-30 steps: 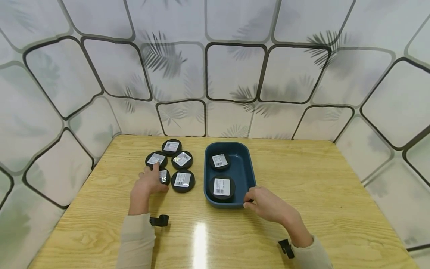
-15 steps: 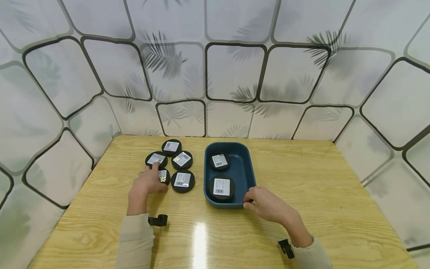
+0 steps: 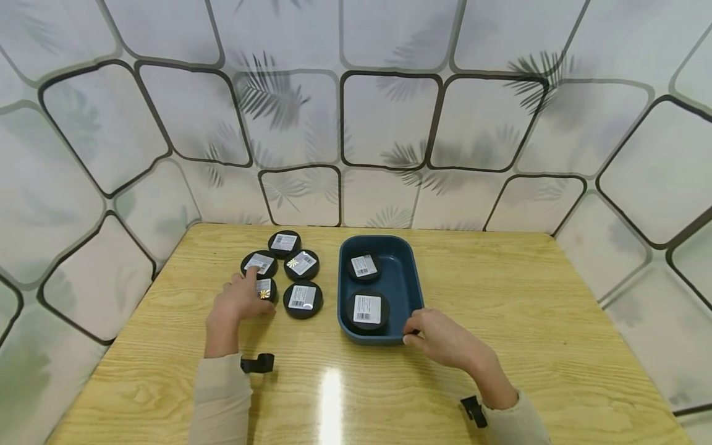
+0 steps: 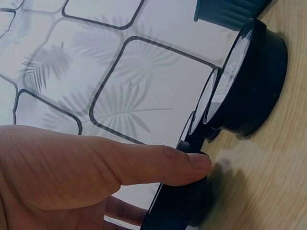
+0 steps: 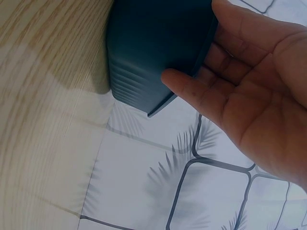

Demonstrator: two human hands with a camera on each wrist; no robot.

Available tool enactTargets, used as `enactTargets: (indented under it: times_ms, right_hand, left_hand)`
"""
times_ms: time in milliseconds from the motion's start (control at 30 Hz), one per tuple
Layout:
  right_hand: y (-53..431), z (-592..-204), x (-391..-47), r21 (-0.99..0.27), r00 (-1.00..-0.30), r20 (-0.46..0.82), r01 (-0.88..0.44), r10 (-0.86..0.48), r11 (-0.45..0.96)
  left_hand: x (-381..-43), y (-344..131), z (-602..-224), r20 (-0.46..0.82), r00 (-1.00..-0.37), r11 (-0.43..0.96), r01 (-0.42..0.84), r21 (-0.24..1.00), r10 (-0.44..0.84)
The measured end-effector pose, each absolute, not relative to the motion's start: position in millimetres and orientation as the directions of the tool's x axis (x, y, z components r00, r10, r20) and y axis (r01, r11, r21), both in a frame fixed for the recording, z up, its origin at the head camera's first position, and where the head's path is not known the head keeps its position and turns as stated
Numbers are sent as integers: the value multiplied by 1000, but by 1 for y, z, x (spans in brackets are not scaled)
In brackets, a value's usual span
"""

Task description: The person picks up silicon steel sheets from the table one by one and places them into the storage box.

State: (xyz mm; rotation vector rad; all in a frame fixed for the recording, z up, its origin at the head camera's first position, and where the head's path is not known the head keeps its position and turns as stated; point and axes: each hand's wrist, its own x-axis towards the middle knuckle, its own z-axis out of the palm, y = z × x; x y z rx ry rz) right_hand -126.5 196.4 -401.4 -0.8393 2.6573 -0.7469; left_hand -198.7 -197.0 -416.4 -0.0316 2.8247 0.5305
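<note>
Gripping a flat black disc [image 3: 267, 289] with a white label, the left hand [image 3: 240, 298] has its thumb on the side nearer the tray and its other fingers round the far side, spread only as wide as the disc. Whether that disc touches the bench [image 3: 500, 290] cannot be told. Just beyond these fingertips lies the upper-left disc [image 3: 267, 266], partly overlapped by a finger in the head view. Just right of the thumb sits the near disc [image 3: 302, 300]; beyond the thumb are the middle disc [image 3: 302, 264] and, farther still, the back disc [image 3: 284, 242].

Well to the right, the right hand [image 3: 442, 339] pinches the rim of a dark blue tray [image 3: 403, 284] at its near right corner, its fingers nearly closed together. Inside, left of those fingers, lies the front tray disc [image 3: 368, 309]; beyond it is the rear tray disc [image 3: 364, 266].
</note>
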Motion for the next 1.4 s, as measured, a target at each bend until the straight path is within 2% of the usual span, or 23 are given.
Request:
enactTargets:
  times_ms: [833,1400]
  right_hand:
    - [196,-402,-127,-543,-806,-96,-450,-585,709]
    - [196,-401,-128,-531,-805,-89,-460,-587,712]
  left_hand:
    - [-198,-190,-405,-163,-986,932,-34,360,27]
    - [-203,-157,-402,-17,-996,948,75,308,85]
